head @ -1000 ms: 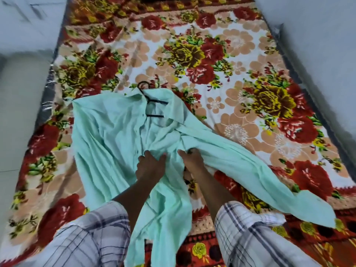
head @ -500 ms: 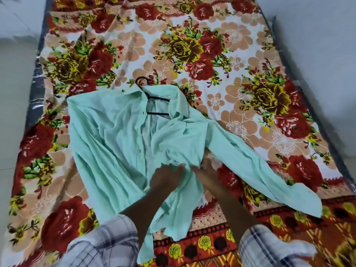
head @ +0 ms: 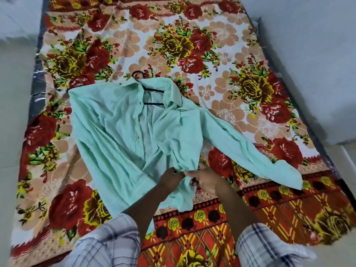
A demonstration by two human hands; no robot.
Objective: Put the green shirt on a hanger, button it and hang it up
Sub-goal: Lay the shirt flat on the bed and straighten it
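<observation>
The green shirt [head: 119, 135] covers most of the black hanger [head: 152, 97]; only its hook and two short bars show. Bunched cloth hides the fingertips of both hands.

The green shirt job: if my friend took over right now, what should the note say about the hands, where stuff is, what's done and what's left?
Left hand: pinching the lower front edge of the green shirt.
Right hand: gripping the opposite front edge, right beside the left hand.
Shirt: lying front up on the flowered bedsheet, one sleeve stretched out to the right.
Hanger: black, already inside the shirt, hook poking out above the collar.
Done: shirt is on the hanger.
Left: the front is open down the middle, so button it, then hang it up. Whether any lower button is fastened cannot be told.
</observation>
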